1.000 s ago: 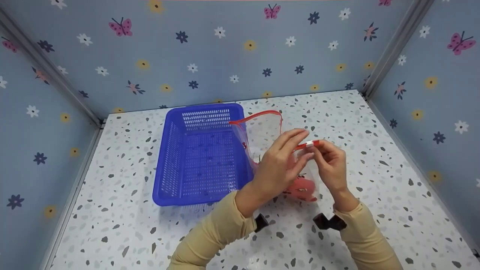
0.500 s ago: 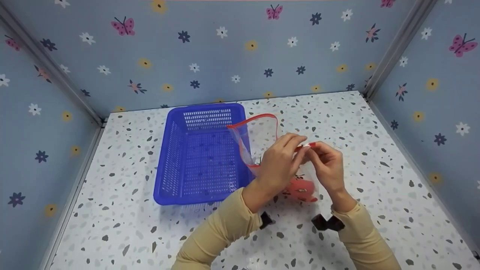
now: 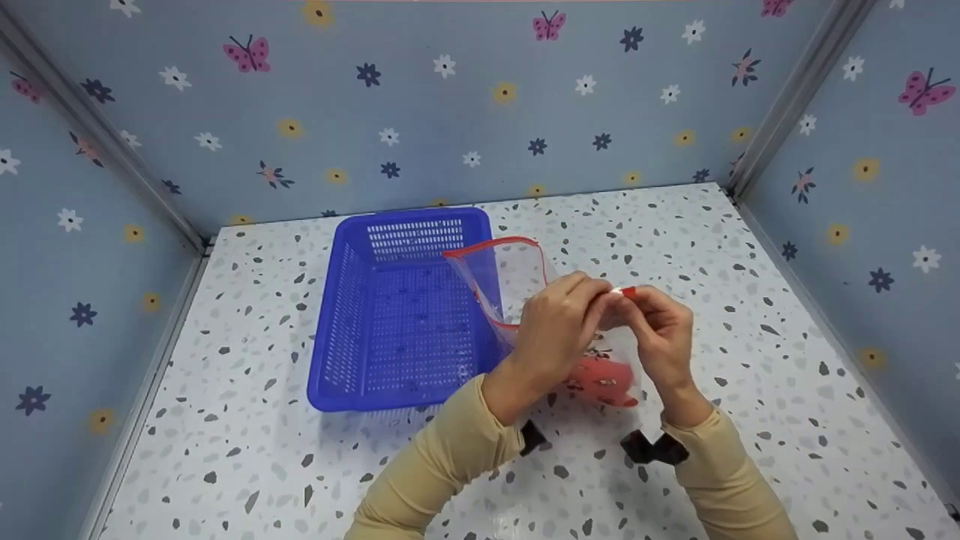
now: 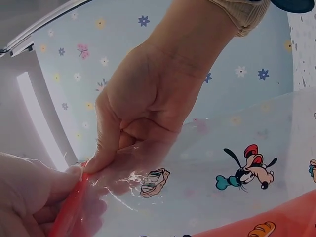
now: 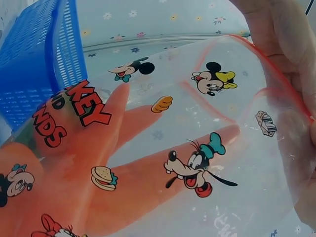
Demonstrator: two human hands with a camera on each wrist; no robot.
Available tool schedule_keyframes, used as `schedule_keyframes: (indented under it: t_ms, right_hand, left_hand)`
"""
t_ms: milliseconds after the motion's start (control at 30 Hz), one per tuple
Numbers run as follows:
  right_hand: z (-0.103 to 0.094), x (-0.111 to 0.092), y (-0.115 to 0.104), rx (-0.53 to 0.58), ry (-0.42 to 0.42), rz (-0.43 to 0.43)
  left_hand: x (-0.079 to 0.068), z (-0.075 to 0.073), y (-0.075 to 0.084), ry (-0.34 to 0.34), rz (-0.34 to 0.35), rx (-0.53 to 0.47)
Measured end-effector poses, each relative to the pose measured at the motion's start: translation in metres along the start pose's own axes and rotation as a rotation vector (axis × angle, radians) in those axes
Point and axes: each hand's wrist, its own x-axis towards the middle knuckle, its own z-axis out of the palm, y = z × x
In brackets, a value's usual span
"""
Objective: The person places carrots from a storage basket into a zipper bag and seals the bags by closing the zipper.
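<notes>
Both hands meet at the red-edged mouth of a clear zipper bag [image 3: 525,274] printed with cartoon figures. My left hand [image 3: 551,326] pinches the red strip from one side, and my right hand [image 3: 664,341] pinches its end corner from the other. Between their fingertips a small white piece [image 3: 617,291] shows on the strip. The far part of the mouth gapes toward the basket. Inside the bag lies an orange-red thing [image 5: 133,192] with long tapering parts; prints cover some of it. In the left wrist view the right thumb presses down on the red strip [image 4: 69,207].
A blue plastic basket [image 3: 322,360] with slotted walls stands left of the bag, whose open corner overhangs its right rim. The speckled white table [image 3: 750,360] is bordered by flowered panels [image 3: 450,97] at the back and both sides.
The gaping part of the bag's mouth has swung left and slightly toward me, farther over the basket. The left fingertips have closed in toward the right hand along the red strip.
</notes>
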Motion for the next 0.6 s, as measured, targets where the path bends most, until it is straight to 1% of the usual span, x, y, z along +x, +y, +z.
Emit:
schedule_keyframes:
  t_ms: [200,367,500,600]
  right_hand:
    - [0.0021,0.0007,-0.0024,0.017,0.057,-0.048]
    - [0.0031,0.0008,-0.0037,0.028,0.117,-0.072]
    - [0.0009,0.0035,-0.0058,0.092,0.172,-0.089]
    - [-0.0036,0.0067,-0.0078,0.137,0.203,-0.101]
  left_hand:
    - [0.0021,-0.0024,0.0023,0.004,0.021,-0.002]
    - [0.0027,-0.0035,0.0032,0.012,0.035,-0.017]
    - [0.0029,-0.0055,0.0009,0.02,0.052,-0.022]
    - [0.0024,-0.0082,-0.0032,0.026,0.051,-0.015]
